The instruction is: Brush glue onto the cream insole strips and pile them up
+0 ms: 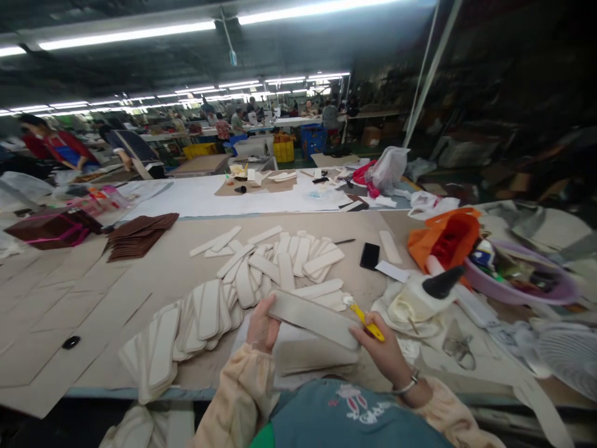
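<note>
Between my hands is a long beige strip (313, 318) with rounded ends, tilted down to the right. My left hand (265, 322) pinches its left end. My right hand (380, 345) grips a yellow-handled brush (366, 318) with whitish bristles, and its fingers also touch the strip's right end. Under the strip lies a stack of beige sheets (312, 359) near the table's front edge. Fanned-out strips of the same kind (205, 311) spread to the left, and a loose heap of strips (280, 258) lies beyond my hands.
A white container with a black cone-shaped top (420, 298) stands at my right, near an orange bag (445, 236) and a purple basin (522, 298). Farther off are a black phone (369, 256) and brown stacked pieces (142, 235). Scissors (459, 348) lie at right. Other people work behind.
</note>
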The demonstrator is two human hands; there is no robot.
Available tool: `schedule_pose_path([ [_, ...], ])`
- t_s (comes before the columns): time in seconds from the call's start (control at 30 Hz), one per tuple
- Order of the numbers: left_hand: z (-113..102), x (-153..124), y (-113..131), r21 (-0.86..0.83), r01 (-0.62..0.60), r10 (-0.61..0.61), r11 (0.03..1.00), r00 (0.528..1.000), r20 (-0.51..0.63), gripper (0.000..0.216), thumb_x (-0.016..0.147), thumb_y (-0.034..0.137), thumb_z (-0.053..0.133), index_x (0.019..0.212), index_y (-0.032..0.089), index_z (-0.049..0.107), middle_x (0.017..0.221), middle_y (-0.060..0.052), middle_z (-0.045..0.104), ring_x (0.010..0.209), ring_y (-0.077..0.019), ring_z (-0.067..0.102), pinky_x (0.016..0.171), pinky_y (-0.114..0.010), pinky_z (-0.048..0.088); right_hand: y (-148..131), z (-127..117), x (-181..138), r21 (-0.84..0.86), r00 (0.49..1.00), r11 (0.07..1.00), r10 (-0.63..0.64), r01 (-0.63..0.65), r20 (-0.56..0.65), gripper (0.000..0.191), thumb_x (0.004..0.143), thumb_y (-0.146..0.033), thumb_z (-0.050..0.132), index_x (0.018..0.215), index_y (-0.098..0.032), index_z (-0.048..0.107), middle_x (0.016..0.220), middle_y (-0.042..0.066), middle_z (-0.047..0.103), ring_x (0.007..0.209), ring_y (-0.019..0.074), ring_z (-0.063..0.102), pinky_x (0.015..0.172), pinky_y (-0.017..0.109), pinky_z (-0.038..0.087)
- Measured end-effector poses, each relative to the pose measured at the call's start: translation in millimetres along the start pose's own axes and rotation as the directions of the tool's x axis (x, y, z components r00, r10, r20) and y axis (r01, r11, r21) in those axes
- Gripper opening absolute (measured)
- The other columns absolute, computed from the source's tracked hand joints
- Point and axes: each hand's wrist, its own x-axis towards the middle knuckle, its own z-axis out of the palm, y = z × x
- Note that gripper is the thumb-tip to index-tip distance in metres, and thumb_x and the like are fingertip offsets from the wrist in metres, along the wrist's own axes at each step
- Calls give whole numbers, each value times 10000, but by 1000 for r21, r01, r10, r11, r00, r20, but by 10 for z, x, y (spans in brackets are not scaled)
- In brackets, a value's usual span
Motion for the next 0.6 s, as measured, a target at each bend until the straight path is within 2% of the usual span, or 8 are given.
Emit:
schedule_pose_path([
  [0.13,-129,59,20,226,29,-30,974,1000,-1,154,653,113,677,797,93,626,729,-46,666,617,-107,610,551,-188,491,-15,-32,26,84,999,995,46,-44,-22,356,700,-476,607,748,-230,353,614,-66,366,529,111,379,495,221,345],
  [0.27,-247,21,-51,354,85,-85,931,996,-15,185,646,176,689,805,110,621,710,-21,654,596,-95,593,524,-186,480,64,-86,67,95,995,995,24,-15,-97,332,704,-435,620,758,-227,365,628,-72,384,534,101,391,507,215,349],
  [0.43,-417,-73,-195,471,136,-152,872,988,-5,289,600,297,721,806,139,595,683,8,631,596,-100,576,536,-205,470,200,-130,89,-79,991,997,-32,22,-131,255,742,-397,580,776,-228,393,610,-71,407,538,109,419,533,225,364],
  [0.5,-548,-82,-285,563,148,-158,813,987,-31,314,582,369,721,752,147,578,641,23,605,569,-93,549,518,-202,452,310,-127,71,-176,993,984,-35,16,-110,230,754,-401,556,779,-228,406,599,-68,436,532,116,443,537,232,371],
  [0.6,-807,-59,-481,717,178,-170,674,982,-84,353,543,442,717,614,156,524,540,46,537,515,-88,502,489,-206,431,589,-89,17,-301,996,954,-32,7,-80,214,767,-410,529,771,-228,418,629,-51,500,551,130,491,555,248,387],
])
